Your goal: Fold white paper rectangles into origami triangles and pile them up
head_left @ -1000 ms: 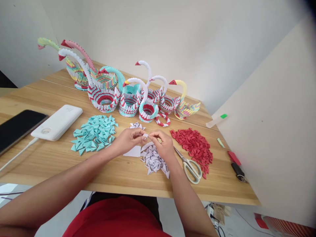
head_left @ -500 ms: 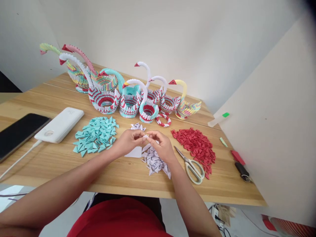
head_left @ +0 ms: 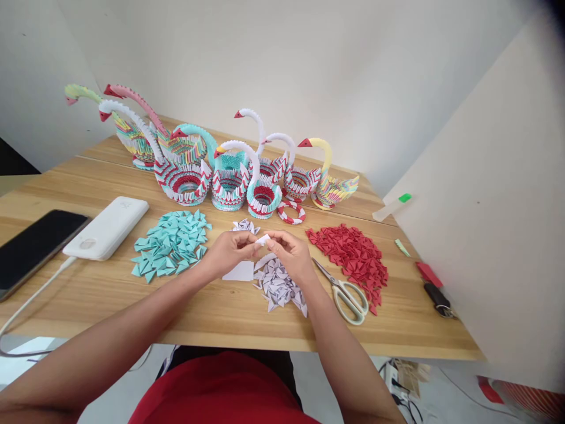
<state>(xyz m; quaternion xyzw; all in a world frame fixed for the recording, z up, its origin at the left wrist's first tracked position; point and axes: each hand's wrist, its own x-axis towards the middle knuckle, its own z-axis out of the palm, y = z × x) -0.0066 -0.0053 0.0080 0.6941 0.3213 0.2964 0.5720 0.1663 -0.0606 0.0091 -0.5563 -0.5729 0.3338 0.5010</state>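
Between my two hands is a small folded piece of white paper [head_left: 262, 239], pinched from both sides. My left hand [head_left: 233, 250] grips its left end with thumb and fingertips. On the other end, my right hand [head_left: 289, 250] has thumb and index finger closed. Below the hands a pile of folded white paper triangles [head_left: 279, 285] lies on the table, partly behind the right wrist. A flat white paper sheet [head_left: 239, 271] rests under the left hand. Just beyond the fingers sits a smaller heap of white pieces [head_left: 246, 226].
Turquoise paper triangles [head_left: 172, 242] lie left, red ones [head_left: 351, 259] right, beside scissors [head_left: 346, 294]. Several paper swans [head_left: 185, 182] and a red-white ring [head_left: 291, 212] stand behind. A power bank [head_left: 106, 228] and phone [head_left: 39, 247] lie far left, a key fob [head_left: 438, 299] far right.
The white paper shows more between my fingertips, and its angle has turned slightly. My right hand has shifted a little to the right. The camera view has tilted slightly.
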